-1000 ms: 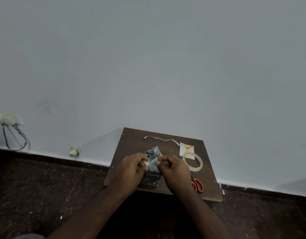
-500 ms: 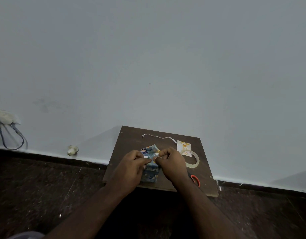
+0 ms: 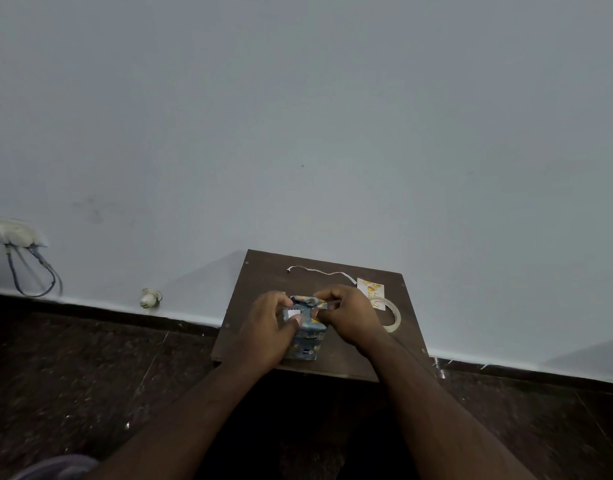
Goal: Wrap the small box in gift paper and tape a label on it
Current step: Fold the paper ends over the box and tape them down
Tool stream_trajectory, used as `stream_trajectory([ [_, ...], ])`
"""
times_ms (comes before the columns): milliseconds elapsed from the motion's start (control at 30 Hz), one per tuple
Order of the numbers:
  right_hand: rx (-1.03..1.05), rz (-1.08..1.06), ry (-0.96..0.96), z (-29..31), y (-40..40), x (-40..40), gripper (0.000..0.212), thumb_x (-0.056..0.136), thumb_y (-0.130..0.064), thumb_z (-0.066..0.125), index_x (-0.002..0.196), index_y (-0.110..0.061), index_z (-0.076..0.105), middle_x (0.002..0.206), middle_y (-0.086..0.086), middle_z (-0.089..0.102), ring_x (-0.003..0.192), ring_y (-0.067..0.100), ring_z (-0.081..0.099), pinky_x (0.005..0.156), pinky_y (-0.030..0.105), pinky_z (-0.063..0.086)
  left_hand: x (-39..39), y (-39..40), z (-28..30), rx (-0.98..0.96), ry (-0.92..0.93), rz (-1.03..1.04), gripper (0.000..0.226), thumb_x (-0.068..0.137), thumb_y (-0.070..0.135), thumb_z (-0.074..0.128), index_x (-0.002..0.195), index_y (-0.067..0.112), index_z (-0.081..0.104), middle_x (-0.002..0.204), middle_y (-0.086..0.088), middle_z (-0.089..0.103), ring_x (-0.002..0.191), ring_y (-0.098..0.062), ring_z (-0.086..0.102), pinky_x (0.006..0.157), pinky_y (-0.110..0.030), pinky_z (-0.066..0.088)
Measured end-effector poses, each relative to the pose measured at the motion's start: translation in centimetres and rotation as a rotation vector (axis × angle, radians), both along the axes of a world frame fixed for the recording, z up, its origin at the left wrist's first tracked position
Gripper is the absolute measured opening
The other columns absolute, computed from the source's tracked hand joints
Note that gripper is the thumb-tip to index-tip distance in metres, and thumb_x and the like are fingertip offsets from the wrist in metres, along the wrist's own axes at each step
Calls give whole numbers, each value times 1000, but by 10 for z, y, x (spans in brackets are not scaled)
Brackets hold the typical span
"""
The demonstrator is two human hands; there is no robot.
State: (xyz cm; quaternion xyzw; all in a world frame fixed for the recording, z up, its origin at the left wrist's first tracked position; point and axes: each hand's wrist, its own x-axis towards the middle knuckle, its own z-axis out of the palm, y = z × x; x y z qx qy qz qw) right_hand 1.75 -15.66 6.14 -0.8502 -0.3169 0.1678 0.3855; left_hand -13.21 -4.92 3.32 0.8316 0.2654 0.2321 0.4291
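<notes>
Grey-blue wall (image 3: 298, 116) fills the far field, with faint scuffs at left. A white socket box (image 3: 12, 232) is mounted at far left; blue cables (image 3: 35, 275) loop below it. A small white fitting (image 3: 150, 297) sits at the skirting. Dark speckled stone floor (image 3: 90, 375) lies near.

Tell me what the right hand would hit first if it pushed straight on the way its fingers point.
The right hand points leftward across the wrapped box. Going on, it would probably meet the left hand gripping the box's other side, though depth is hard to judge.
</notes>
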Motion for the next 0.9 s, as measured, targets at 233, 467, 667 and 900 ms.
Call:
stream_trajectory([
  [233, 29, 32, -25, -2, -4, 1, 26, 79, -8, 80, 101, -21, 79, 100, -11, 73, 73, -4, 57, 78, 26, 50, 14, 12, -5, -165, 28, -65, 47, 87, 24, 72, 131, 38, 61, 130, 15, 61, 116, -6, 58, 103, -39, 49],
  [467, 129, 40, -145, -7, -8, -10, 22, 84, -5, 71, 99, -18, 80, 110, -6, 75, 100, 4, 67, 94, 28, 54, 10, 9, -10, -153, -37, -58, 41, 92, 20, 69, 129, 38, 64, 123, 18, 59, 109, 7, 55, 94, -12, 43],
  [667, 117, 199, -454, -1, -14, -13, 19, 85, -1, 70, 97, -11, 80, 101, 1, 77, 97, 13, 65, 84, 14, 42, 10, 9, -12, -136, -59, -58, 43, 92, 18, 69, 130, 37, 64, 120, 21, 58, 110, 8, 54, 89, -2, 37],
  [900, 45, 340, -531, 3, -13, -8, 22, 82, 4, 65, 95, -8, 79, 99, 6, 77, 95, 21, 67, 84, 24, 48, 11, 6, -18, -108, -88, -41, 39, 91, 17, 70, 123, 38, 66, 118, 20, 60, 109, 9, 54, 88, -9, 43],
])
